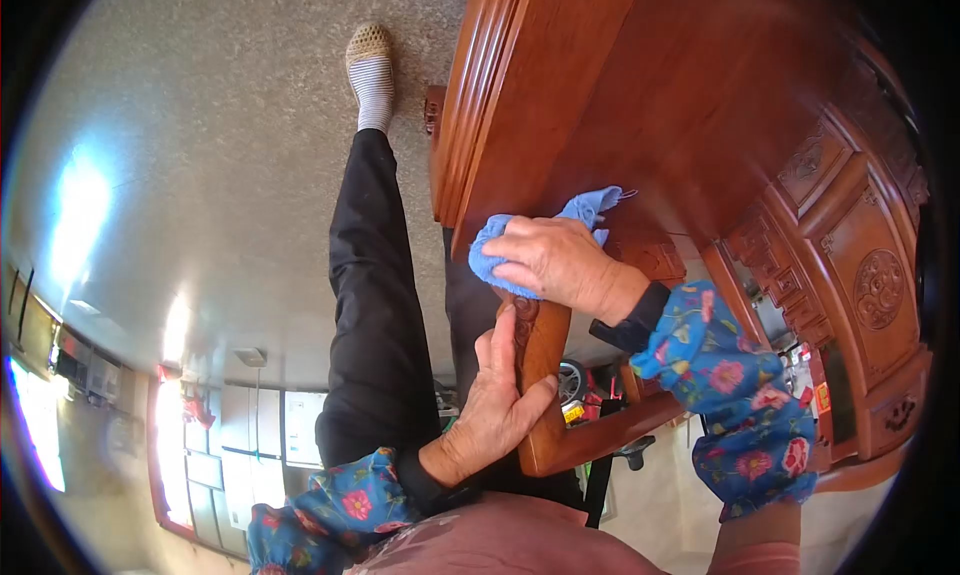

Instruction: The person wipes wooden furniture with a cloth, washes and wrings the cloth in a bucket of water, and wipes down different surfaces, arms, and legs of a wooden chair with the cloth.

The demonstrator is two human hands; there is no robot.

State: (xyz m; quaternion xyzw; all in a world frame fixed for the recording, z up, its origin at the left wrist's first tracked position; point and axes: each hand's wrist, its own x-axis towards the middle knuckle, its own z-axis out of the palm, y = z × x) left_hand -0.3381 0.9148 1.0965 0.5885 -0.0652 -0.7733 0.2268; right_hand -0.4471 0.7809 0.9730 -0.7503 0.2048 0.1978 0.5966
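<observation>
A blue cloth is bunched under my right hand, whose fingers are curled over it. The cloth presses on the front end of a carved wooden armrest, and a loose corner of it trails over the seat side. My left hand rests against the same armrest, nearer my body, with the index finger stretched along the carving and the thumb on the other side. Both forearms wear blue flowered sleeve covers.
The broad polished wooden seat extends ahead and to the right. A carved wooden backrest stands at the far right. My leg in black trousers stretches over the grey speckled floor. A wheeled object shows beneath the armrest.
</observation>
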